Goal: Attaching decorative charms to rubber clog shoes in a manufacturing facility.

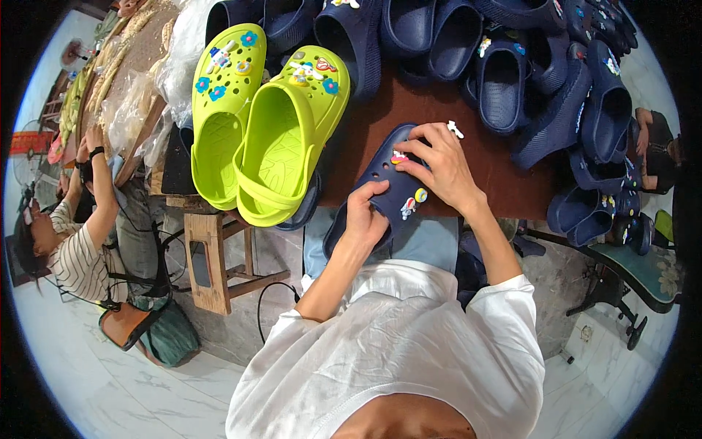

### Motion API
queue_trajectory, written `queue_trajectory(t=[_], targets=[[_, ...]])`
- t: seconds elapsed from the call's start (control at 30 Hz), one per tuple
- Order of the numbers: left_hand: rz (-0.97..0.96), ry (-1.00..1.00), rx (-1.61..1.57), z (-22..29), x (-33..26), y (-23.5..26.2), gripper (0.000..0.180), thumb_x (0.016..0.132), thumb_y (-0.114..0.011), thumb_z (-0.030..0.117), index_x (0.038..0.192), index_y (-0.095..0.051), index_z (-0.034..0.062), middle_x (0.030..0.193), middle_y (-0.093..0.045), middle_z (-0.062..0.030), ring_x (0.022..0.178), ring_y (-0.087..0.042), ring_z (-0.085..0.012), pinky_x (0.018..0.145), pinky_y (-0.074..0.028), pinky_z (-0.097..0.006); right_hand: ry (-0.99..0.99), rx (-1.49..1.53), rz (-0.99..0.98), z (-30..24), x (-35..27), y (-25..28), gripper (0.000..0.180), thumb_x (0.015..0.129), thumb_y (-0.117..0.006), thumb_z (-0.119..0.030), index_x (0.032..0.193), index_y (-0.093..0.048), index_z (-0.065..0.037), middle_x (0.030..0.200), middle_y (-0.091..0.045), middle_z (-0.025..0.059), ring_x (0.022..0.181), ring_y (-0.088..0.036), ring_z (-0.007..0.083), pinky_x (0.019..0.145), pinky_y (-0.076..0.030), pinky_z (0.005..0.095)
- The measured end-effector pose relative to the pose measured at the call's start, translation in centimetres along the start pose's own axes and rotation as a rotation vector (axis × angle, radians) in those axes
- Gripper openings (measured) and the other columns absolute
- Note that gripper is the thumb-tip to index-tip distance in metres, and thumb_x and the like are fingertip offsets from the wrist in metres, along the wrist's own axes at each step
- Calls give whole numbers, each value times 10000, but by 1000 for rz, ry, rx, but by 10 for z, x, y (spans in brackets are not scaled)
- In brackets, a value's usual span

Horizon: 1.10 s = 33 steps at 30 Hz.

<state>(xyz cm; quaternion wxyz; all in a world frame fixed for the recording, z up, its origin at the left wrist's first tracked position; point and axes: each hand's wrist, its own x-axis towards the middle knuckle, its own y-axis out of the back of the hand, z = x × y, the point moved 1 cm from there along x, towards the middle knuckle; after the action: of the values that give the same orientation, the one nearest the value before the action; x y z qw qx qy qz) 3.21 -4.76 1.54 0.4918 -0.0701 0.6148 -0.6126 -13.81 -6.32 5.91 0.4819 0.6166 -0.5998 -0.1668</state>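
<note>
A navy clog [380,174] with holes in its upper lies tilted at the front edge of the brown table. My left hand [365,214] grips it, thumb on the upper and the other fingers hidden inside the opening. The fingertips of my right hand [444,167] are closed on a small pink and yellow shoe charm [399,156] at the clog's upper. A yellow and blue round charm [420,195] and a white figure charm [408,209] sit on its side. Just beyond my right knuckles is a white charm [455,129].
Two lime-green clogs [281,139] with charms stand at the left, over dark ones. Many navy clogs [503,84] are piled along the back and right of the table [504,175]. A wooden stool [208,256] is at the left. Other people sit at both sides.
</note>
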Motion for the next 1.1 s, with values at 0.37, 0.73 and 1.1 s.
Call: queue_trajectory(t=[0.37, 0.73, 1.1], targets=[[-60, 50, -38, -1, 4, 11, 485, 704, -526, 3, 1185, -508, -62, 1130, -604, -184, 1041, -610, -325, 973, -476, -457, 136, -132, 176, 7, -9, -24, 274, 732, -743, -191, 973, -700, -68, 970, -616, 43, 945, -569, 240, 809, -463, 379], [-51, 39, 4, 1, 12, 21, 456, 683, -540, -13, 1134, -540, -76, 1059, -628, -186, 981, -631, -322, 946, -490, -439, 167, -141, 268, 11, -4, -32, 230, 721, -748, -176, 918, -697, -69, 895, -628, 30, 856, -586, 231, 742, -469, 363], [-115, -46, 78, -3, 12, 11, 540, 651, -535, 75, 1173, -532, -64, 1108, -624, -190, 1006, -627, -328, 949, -495, -423, 93, 93, 29, 22, -3, -9, 305, 753, -748, -301, 969, -688, -94, 959, -576, 56, 924, -524, 258, 806, -437, 387]])
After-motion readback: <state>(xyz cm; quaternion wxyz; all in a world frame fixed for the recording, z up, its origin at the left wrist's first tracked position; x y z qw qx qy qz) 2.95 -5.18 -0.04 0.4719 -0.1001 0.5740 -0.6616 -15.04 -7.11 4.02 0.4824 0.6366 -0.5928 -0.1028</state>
